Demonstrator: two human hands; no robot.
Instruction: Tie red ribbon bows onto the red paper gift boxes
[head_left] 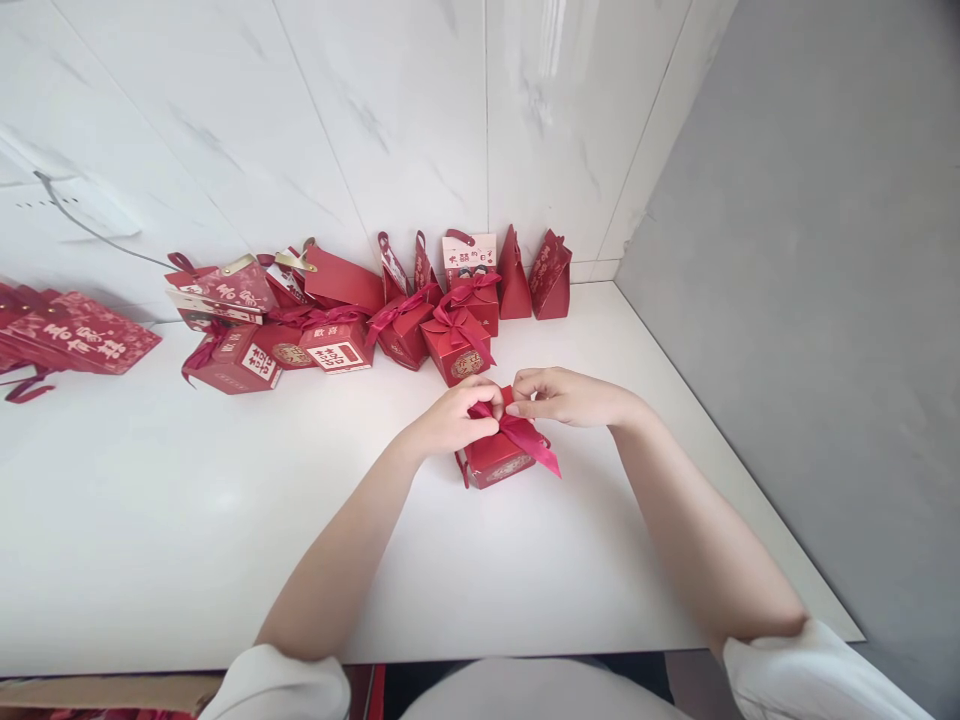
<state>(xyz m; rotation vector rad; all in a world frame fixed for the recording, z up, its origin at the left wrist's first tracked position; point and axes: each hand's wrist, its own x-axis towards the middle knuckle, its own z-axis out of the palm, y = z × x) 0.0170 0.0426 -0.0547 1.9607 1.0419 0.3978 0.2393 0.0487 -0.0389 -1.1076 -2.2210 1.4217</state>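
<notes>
Standing behind held box (504, 466): red boxes (456, 345)

The left forearm (352, 550) and right forearm (694, 530) slant forward and inward from white sleeves (281, 690); the left hand (450, 418) arches, thumb and fingertips drawn close together, while the right hand (562, 397), turned inward, faces it with fingers curled above a straighter thumb, their tips nearly meeting

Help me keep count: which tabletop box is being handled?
The frontmost red box, with left hand and right hand at its ribbon; other boxes stand nearer the wall.
</notes>
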